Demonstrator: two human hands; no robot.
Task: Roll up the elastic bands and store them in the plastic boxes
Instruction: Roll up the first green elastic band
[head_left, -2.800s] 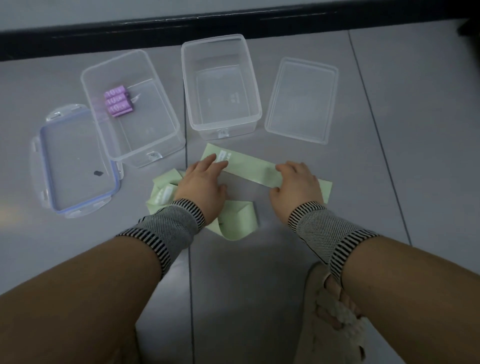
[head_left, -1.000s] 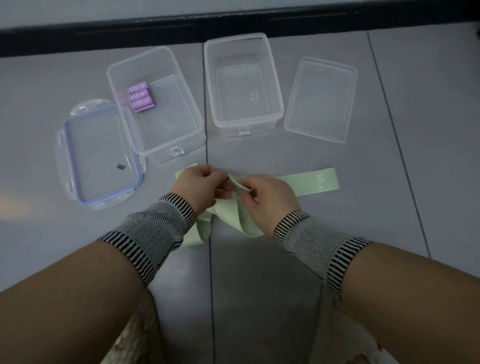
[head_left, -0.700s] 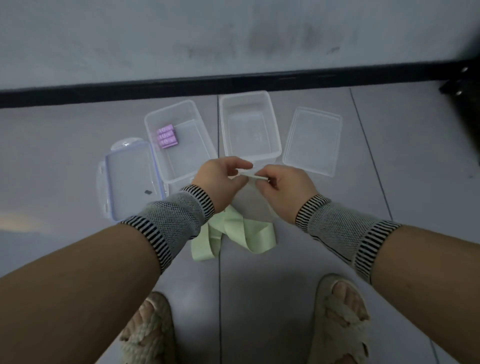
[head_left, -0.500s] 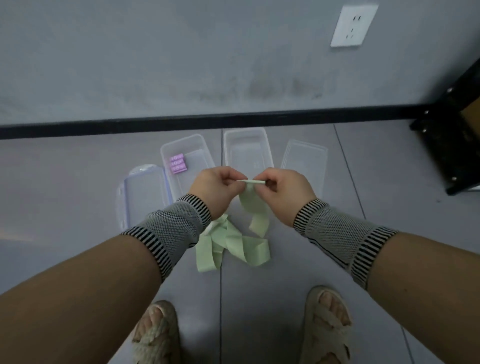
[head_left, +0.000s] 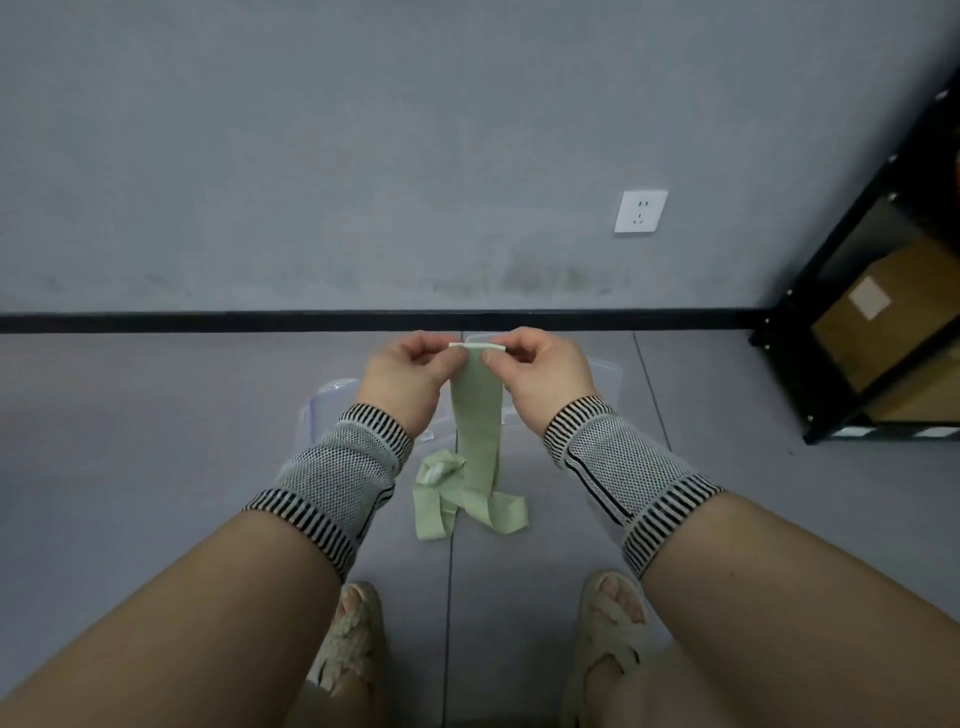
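A pale green elastic band (head_left: 477, 415) hangs straight down from my two hands, and its lower part lies looped on the grey floor (head_left: 470, 506). My left hand (head_left: 410, 371) and my right hand (head_left: 540, 371) each pinch one side of the band's top edge, held up in front of me. The clear plastic boxes are almost wholly hidden behind my hands; only a corner of the blue-edged lid (head_left: 324, 405) at the left and a bit of the clear lid (head_left: 605, 374) at the right show.
A grey wall with a black skirting strip (head_left: 208, 321) and a white socket (head_left: 640, 211) faces me. A black metal shelf (head_left: 857, 338) holding cardboard boxes stands at the right. My two sandalled feet (head_left: 353, 639) are on the floor below.
Both hands have lifted the band's end from the floor up to chest height, so the band now hangs long. The view has tilted up towards the wall, and the boxes are now covered by my hands.
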